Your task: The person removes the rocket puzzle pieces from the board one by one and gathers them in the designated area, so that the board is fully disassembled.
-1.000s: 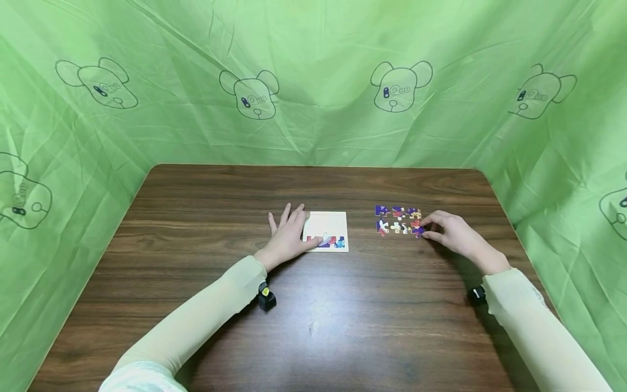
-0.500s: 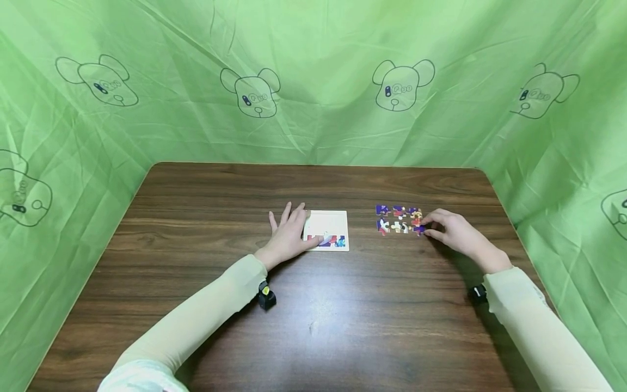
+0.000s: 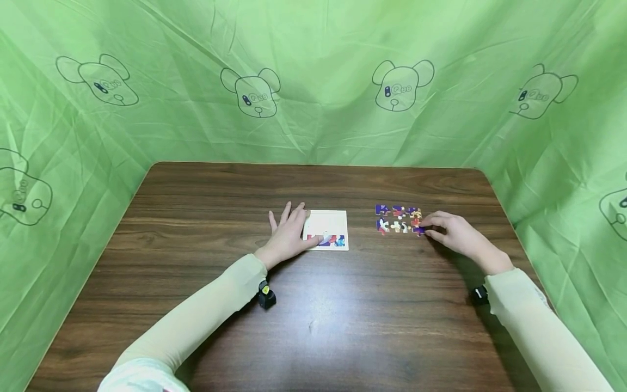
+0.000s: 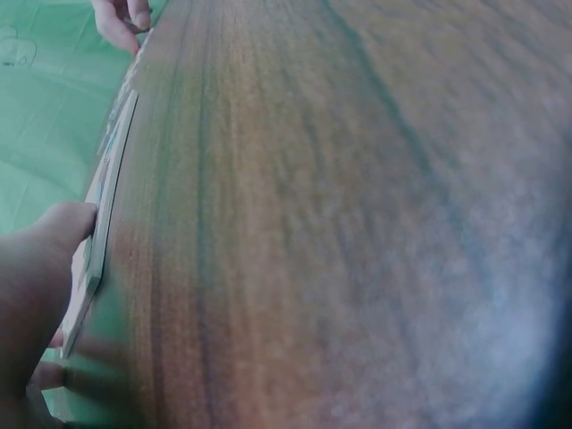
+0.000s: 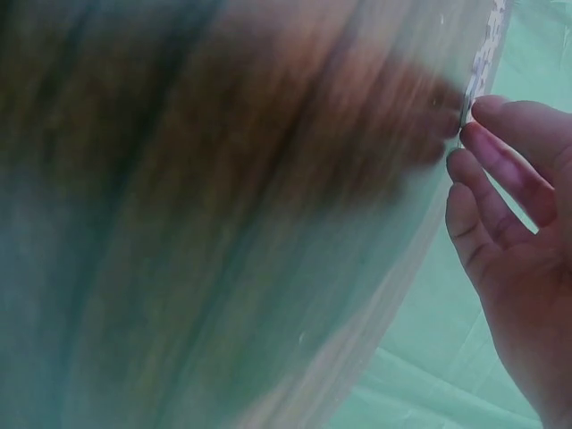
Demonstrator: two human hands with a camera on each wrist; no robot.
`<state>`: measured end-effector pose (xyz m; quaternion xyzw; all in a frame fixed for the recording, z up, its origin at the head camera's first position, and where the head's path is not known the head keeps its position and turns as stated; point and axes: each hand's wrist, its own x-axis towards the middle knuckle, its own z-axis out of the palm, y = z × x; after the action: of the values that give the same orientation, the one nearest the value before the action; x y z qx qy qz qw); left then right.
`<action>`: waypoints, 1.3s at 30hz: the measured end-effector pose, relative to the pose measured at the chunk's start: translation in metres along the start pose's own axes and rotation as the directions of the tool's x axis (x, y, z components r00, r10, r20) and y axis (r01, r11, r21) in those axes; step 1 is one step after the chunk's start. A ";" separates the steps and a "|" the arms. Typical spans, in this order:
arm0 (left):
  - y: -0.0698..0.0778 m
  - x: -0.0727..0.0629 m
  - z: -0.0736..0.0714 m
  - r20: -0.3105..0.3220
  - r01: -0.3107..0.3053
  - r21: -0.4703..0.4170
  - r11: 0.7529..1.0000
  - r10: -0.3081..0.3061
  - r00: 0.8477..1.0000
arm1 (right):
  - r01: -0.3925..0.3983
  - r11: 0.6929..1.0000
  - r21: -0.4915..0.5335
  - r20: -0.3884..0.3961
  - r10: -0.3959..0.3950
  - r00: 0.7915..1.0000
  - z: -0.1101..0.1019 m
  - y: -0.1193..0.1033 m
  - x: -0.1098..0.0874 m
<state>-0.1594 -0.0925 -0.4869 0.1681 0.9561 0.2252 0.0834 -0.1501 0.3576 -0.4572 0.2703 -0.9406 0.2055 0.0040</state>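
Note:
In the head view, my left hand (image 3: 286, 237) rests on the left side of a white puzzle tray (image 3: 325, 222), fingers spread and thumb across its lower edge. Along the bottom of that tray lies a row of coloured puzzle pieces (image 3: 339, 240), partly covered by the thumb. To the right, my right hand (image 3: 450, 231) pinches a purple puzzle piece (image 3: 418, 230) at the lower right of a group of loose pieces, thumb and fingers at its edge. In the right wrist view the fingertips (image 5: 487, 105) meet the piece's thin edge at table level.
Several loose puzzle pieces (image 3: 382, 225) lie in two rows on the brown wooden table (image 3: 313, 305), right of the tray. Green cloth (image 3: 318, 125) with bear outlines hangs behind the table and at both sides.
Almost nothing differs. The right hand stays at the lower right puzzle piece, which has shifted very slightly; the left hand keeps its place on the tray.

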 end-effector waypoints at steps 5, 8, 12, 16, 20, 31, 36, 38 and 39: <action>0.001 0.000 -0.001 0.007 0.002 -0.006 1.000 -0.002 1.000 | -0.013 1.000 0.011 0.005 0.013 1.000 0.000 -0.001 -0.002; 0.002 -0.001 -0.001 0.003 -0.003 -0.005 1.000 0.003 1.000 | -0.009 1.000 0.008 -0.012 0.009 1.000 0.001 -0.002 -0.002; 0.001 -0.001 0.000 -0.001 -0.005 -0.006 1.000 0.005 1.000 | 0.011 1.000 0.001 -0.057 -0.011 0.998 0.001 -0.003 -0.001; 0.001 -0.002 0.000 -0.005 -0.008 -0.010 1.000 0.008 1.000 | 0.041 0.999 0.005 -0.102 -0.040 0.994 0.000 -0.010 0.002; 0.000 -0.002 0.000 -0.007 -0.005 -0.011 1.000 0.005 1.000 | 0.063 0.998 0.019 -0.116 -0.060 0.991 -0.001 -0.022 0.009; 0.002 -0.002 -0.002 -0.009 0.004 0.011 1.000 -0.004 1.000 | 0.184 0.983 0.015 -0.091 -0.182 0.979 0.011 -0.060 0.035; 0.003 -0.001 -0.002 -0.011 0.007 0.015 1.000 -0.006 1.000 | 0.190 0.980 0.049 -0.033 -0.189 0.981 0.016 -0.075 0.048; 0.003 -0.001 -0.001 -0.010 0.006 0.013 1.000 -0.006 1.000 | 0.183 0.982 0.054 -0.010 -0.183 0.983 0.017 -0.080 0.052; 0.002 -0.001 -0.001 -0.010 0.006 0.011 1.000 -0.005 1.000 | 0.184 0.981 0.056 -0.004 -0.184 0.983 0.018 -0.082 0.054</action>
<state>-0.1581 -0.0913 -0.4845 0.1648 0.9581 0.2207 0.0784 -0.1522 0.2603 -0.4357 0.3563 -0.9053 0.2307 0.0150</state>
